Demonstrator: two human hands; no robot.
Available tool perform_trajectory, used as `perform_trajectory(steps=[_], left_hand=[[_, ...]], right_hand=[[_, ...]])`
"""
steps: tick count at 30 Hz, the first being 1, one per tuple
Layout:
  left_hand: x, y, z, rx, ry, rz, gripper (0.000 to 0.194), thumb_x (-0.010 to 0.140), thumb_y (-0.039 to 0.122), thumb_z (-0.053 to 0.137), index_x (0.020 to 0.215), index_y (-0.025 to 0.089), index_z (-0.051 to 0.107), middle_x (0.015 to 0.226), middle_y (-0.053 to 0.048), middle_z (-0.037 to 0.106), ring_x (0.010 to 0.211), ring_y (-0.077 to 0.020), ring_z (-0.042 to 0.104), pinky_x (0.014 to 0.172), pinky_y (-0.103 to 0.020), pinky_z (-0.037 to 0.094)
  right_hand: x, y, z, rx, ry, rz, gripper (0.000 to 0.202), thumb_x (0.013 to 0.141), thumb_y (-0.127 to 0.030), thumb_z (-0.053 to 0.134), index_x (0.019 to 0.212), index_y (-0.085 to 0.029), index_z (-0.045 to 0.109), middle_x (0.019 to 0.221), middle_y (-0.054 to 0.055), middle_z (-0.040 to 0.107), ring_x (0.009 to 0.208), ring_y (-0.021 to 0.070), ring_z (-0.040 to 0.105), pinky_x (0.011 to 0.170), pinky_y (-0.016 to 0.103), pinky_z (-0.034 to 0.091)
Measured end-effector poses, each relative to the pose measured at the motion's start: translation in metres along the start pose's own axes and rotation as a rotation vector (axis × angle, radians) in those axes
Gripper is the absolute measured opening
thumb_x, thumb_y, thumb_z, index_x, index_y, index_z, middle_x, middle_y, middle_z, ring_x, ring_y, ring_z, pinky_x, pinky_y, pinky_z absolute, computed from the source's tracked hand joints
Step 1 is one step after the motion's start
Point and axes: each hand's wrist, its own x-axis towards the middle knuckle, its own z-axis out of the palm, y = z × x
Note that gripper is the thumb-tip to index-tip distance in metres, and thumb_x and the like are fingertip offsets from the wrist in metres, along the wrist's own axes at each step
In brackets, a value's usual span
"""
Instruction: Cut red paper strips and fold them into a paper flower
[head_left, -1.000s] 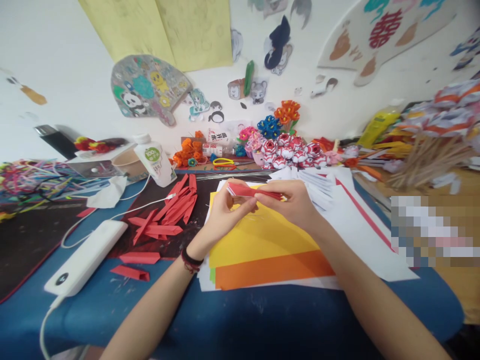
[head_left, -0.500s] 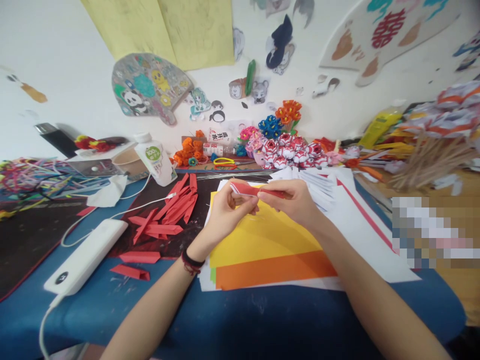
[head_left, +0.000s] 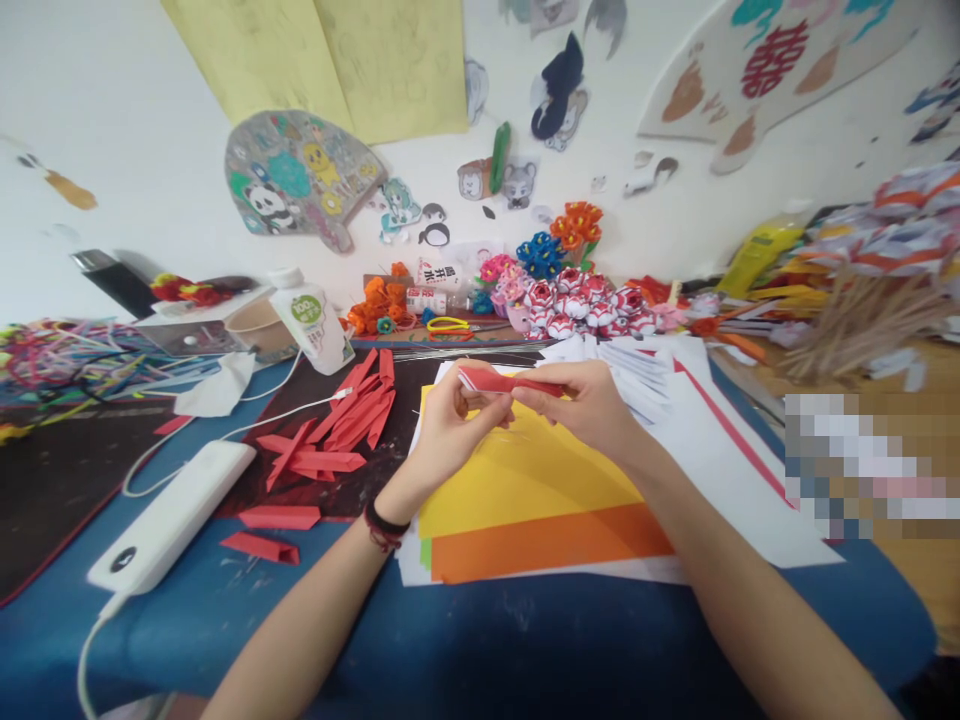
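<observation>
Between my two hands is a folded red paper strip (head_left: 489, 380) with a white inner face showing at its left end. My left hand (head_left: 459, 415) pinches its left part between thumb and fingers. On the strip's right part, my right hand (head_left: 577, 395) is closed, fingertips near the middle where the paper narrows. Both hands hover over a stack of yellow paper (head_left: 525, 470) with an orange sheet (head_left: 547, 545) below it. To the left, several folded red paper pieces (head_left: 352, 420) lie in a loose pile on a dark mat (head_left: 247, 475).
A white power bank (head_left: 172, 515) with cables lies at the left, near a white glue bottle (head_left: 311, 325). White paper strips (head_left: 619, 370) and white sheets (head_left: 720, 480) spread to the right. Red-and-white paper flowers (head_left: 581, 300) line the back. Wooden sticks (head_left: 847, 320) stand at the far right.
Both hands keep their grip on the red paper strip. My right fingers have shifted slightly left along it, and little else differs.
</observation>
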Motion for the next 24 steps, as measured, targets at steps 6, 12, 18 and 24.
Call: perform_trajectory(steps=[6,12,18,24], left_hand=[[0.000,-0.004,-0.002,-0.003,0.009,0.062,0.026,0.084,0.026,0.075,0.099,0.018,0.055,0.083,0.002,0.063,0.066,-0.0103,0.067,0.064,-0.024,0.056],[0.001,-0.007,-0.002,0.052,0.032,0.084,0.021,0.084,0.028,0.076,0.097,0.017,0.064,0.093,-0.003,0.065,0.072,-0.0110,0.066,0.068,-0.024,0.055],[0.003,-0.001,-0.006,0.113,-0.076,0.006,0.018,0.089,0.032,0.071,0.090,0.014,0.071,0.080,-0.005,0.072,0.074,-0.0132,0.068,0.071,-0.025,0.056],[0.006,0.002,-0.011,0.077,-0.087,0.030,0.017,0.082,0.029,0.077,0.090,0.015,0.072,0.082,-0.004,0.071,0.073,-0.0119,0.065,0.066,-0.022,0.053]], right_hand=[[-0.002,-0.006,0.002,-0.110,0.038,-0.124,0.019,0.091,-0.033,0.066,0.088,-0.019,0.078,0.071,0.000,0.070,0.061,0.0108,0.055,0.058,0.025,0.041],[-0.002,-0.012,0.003,-0.173,0.063,-0.212,0.018,0.093,-0.029,0.063,0.082,-0.019,0.073,0.074,0.001,0.070,0.064,0.0115,0.059,0.061,0.024,0.041],[-0.003,-0.015,0.002,-0.147,0.058,-0.238,0.015,0.093,-0.024,0.063,0.081,-0.019,0.071,0.075,-0.001,0.071,0.066,0.0099,0.060,0.062,0.022,0.041],[-0.004,-0.016,0.003,-0.068,0.050,-0.163,0.020,0.092,-0.029,0.064,0.077,-0.019,0.071,0.070,-0.002,0.067,0.061,0.0090,0.056,0.058,0.022,0.039]])
